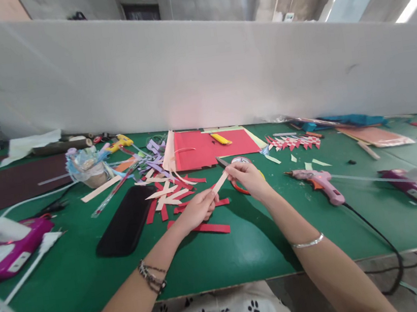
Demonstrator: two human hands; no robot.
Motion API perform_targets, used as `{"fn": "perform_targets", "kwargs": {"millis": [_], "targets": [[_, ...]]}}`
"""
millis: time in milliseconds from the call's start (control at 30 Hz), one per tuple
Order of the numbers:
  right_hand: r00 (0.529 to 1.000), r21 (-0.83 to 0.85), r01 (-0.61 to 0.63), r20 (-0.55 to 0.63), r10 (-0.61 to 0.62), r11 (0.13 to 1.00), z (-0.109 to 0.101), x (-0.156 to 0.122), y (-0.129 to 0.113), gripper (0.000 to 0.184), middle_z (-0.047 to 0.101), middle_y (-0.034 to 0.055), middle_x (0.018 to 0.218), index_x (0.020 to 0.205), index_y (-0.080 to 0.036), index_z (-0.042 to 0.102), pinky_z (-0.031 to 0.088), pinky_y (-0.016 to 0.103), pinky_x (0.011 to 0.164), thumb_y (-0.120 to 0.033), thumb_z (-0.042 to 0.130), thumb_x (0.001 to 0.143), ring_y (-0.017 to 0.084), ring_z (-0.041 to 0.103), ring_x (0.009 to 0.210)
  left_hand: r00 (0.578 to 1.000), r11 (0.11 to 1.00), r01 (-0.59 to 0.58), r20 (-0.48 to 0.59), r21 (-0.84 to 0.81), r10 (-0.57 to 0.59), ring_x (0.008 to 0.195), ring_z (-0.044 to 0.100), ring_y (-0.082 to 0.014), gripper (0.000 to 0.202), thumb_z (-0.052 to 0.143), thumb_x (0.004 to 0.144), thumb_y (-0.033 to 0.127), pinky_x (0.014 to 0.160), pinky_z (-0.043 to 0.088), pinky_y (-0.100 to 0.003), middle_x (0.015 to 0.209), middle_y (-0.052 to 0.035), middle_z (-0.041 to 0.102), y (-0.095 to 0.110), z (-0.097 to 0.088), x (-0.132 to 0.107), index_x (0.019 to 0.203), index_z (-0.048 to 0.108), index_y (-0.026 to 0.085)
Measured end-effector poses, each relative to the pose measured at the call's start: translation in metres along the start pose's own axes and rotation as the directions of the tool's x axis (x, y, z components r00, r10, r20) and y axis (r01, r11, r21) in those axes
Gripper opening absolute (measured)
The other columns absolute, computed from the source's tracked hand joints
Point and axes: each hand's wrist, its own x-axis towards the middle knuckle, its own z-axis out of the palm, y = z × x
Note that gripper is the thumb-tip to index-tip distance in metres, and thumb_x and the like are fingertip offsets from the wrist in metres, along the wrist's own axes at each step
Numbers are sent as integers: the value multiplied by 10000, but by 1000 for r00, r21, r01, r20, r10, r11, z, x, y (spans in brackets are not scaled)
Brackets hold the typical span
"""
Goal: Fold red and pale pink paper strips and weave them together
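Between my two hands a pale pink paper strip (220,181) is stretched at a slant above the table. My left hand (199,209) is closed on its lower end, and my right hand (247,175) pinches the upper end. Scissors with an orange handle (239,189) lie partly hidden behind my right hand, which also covers part of a round item (240,160). Loose red paper strips (214,228) lie under and beside my left hand. A heap of cream and red strips (169,193) is just left of it.
A black phone (127,222) lies left of the strips. Red sheets (196,150) bear a yellow cutter (221,138). A pink glue gun (321,182), its cord trailing over the front edge, and a woven red-white paper piece (294,141) are right. A white partition (198,75) closes the back.
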Motion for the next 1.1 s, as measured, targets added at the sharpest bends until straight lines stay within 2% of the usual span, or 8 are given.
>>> {"fn": "perform_targets", "kwargs": {"millis": [100,167,333,433,533,633,833,1100], "targets": [[998,-20,21,-63,-22,1000,1,-1,-5,287,501,-38,508,616,-171,566,331,212,441,-448,606,681,67,431,431,1000,1000,-12,-1,26,12,373,149,-33,302,376,849,447,357,131,-151,489,103,237,3,0,-1,738,415,168],[998,2,28,-50,-28,1000,1,-2,-7,286,500,-40,513,651,-175,581,349,213,459,-458,594,689,70,441,442,1000,999,-21,1,41,21,379,151,-36,312,377,843,459,363,131,-156,493,102,236,4,-1,-2,740,417,168],[977,-15,-42,208,44,999,3,-5,-6,333,590,-2,617,723,-171,648,414,226,561,-481,527,742,84,502,523,999,995,-47,17,90,45,390,174,-45,343,380,829,494,384,145,-174,501,95,239,2,-4,-3,753,439,165],[963,-107,-22,265,50,994,3,-6,-5,300,605,0,614,647,-167,649,409,222,550,-440,557,734,88,504,527,996,970,-92,12,226,91,402,213,-63,346,338,844,484,403,175,-192,504,84,255,3,-5,-5,761,458,170],[968,-165,-14,247,55,986,-2,-6,-7,258,600,-9,574,626,-171,646,382,209,492,-404,586,718,85,493,495,989,889,-124,-14,441,145,433,285,-84,321,311,857,425,442,227,-210,512,66,312,11,-7,-9,729,466,175],[970,-223,-6,237,60,975,-8,-5,-8,249,577,-15,514,601,-165,632,348,197,443,-389,603,707,78,480,454,983,814,-155,3,560,186,469,332,-97,294,316,858,382,480,258,-218,526,56,356,19,-10,-14,707,466,179],[954,-199,-44,281,101,979,-13,-3,-8,325,617,-7,548,651,-156,607,360,195,414,-459,535,747,62,483,385,980,807,-187,51,560,192,472,327,-101,327,308,860,415,469,258,-212,525,54,337,21,-19,-15,712,483,182],[990,-196,-1,136,28,981,-28,1,-5,352,515,-42,425,598,-167,567,329,194,397,-495,549,723,60,424,359,982,826,-172,30,537,185,468,315,-95,344,315,848,431,464,274,-200,529,55,333,26,-31,-18,722,508,176]]}}
